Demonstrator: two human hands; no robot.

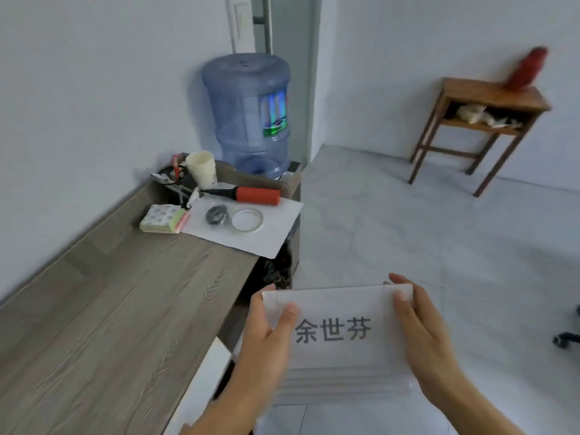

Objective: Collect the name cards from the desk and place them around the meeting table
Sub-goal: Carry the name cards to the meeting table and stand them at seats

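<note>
We are holding the cards in both hands, just off the right edge of the desk and over the tiled floor. The left hand is gripping the stack's left end with the thumb curled onto the top face, and the right hand is gripping the right end with the thumb pressing near the upper corner. For a sound carry, we judge that both pinches should be firm and the stack level. The cards look like smooth, stiff white sheets, and their lower edges are fanning out in steps, so they could slide apart. Squaring them against the palms first would help. The top card is showing three dark printed characters. The desk is a long, flat, matt board with grey wood grain. At its far right corner a white sheet is overhanging the edge, bearing a ring of tape and a red-handled tool, beside a pale cup. Beyond that end a translucent blue bottle is standing. No meeting table is showing.
</note>
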